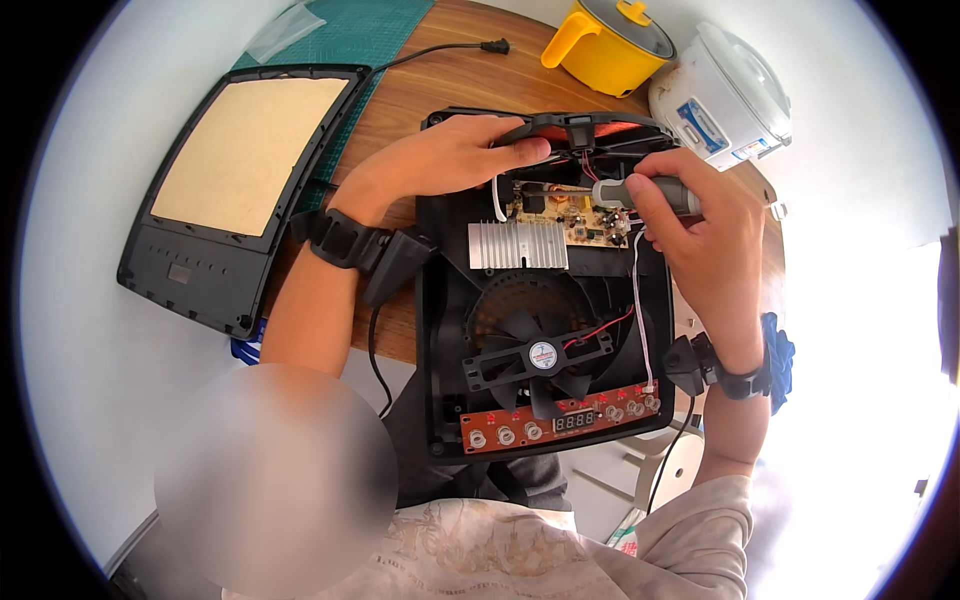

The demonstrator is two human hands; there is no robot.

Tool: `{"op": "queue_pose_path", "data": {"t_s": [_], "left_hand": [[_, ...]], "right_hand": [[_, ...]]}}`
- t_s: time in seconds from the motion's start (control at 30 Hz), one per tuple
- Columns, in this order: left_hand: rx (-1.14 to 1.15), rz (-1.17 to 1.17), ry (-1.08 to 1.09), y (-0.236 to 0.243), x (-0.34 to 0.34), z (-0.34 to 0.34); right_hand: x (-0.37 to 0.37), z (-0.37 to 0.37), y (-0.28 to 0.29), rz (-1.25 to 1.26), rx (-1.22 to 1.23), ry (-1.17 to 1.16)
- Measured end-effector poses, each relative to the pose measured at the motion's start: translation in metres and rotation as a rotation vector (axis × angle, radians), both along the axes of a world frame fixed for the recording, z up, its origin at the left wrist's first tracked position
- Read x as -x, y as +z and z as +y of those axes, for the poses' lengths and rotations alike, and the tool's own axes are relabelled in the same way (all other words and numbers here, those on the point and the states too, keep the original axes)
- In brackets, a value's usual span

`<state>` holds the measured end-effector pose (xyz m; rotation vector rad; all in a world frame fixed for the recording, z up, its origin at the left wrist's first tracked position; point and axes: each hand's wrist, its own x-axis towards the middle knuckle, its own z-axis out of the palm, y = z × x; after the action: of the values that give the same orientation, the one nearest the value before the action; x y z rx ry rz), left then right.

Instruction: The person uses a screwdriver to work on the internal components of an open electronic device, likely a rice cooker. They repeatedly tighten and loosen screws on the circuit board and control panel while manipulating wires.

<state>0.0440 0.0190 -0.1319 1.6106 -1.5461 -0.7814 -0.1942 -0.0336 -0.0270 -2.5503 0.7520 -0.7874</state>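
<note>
An opened black induction cooker base [440, 330] lies before me, its near edge over my lap. My left hand [440, 158] grips the black frame of the copper coil [600, 130], which is tilted up on edge at the far end. In my right hand [705, 230] is a screwdriver [610, 193] with a grey handle, its shaft pointing left over the tan circuit board [595, 225]. Where the tip touches is hard to make out. A finned silver heat sink [517, 246] sits just nearer, then a black fan [540, 355] and a reddish control board [575, 420].
The cooker's black top cover [200, 245] lies at the left, partly on a green cutting mat [380, 30]. A power cord plug [495, 46] rests on the wooden table [470, 85]. A yellow pot [610, 45] and white rice cooker [715, 95] stand at the far right.
</note>
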Motion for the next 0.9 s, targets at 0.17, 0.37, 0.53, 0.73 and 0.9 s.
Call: {"op": "queue_pose_path", "data": {"t_s": [0.17, 0.37, 0.53, 0.73, 0.9], "left_hand": [[-0.011, 0.011, 0.001, -0.0013, -0.0010, -0.0007], [0.012, 0.049, -0.025, -0.0039, -0.0012, -0.0033], [0.017, 0.037, -0.021, -0.0009, -0.0005, -0.0004], [0.023, 0.027, -0.022, 0.0003, 0.0009, 0.0002], [0.012, 0.034, -0.026, -0.0001, 0.0000, 0.0001]], "right_hand": [[0.0005, -0.0028, -0.0045, -0.010, 0.011, -0.015], [-0.0003, -0.0032, -0.0059, -0.008, 0.102, 0.003], [-0.0030, -0.0028, -0.0061, 0.037, 0.144, -0.006], [-0.0025, -0.0073, -0.0089, 0.006, 0.176, 0.013], [-0.0038, -0.0027, -0.0080, 0.006, 0.153, -0.004]]}}
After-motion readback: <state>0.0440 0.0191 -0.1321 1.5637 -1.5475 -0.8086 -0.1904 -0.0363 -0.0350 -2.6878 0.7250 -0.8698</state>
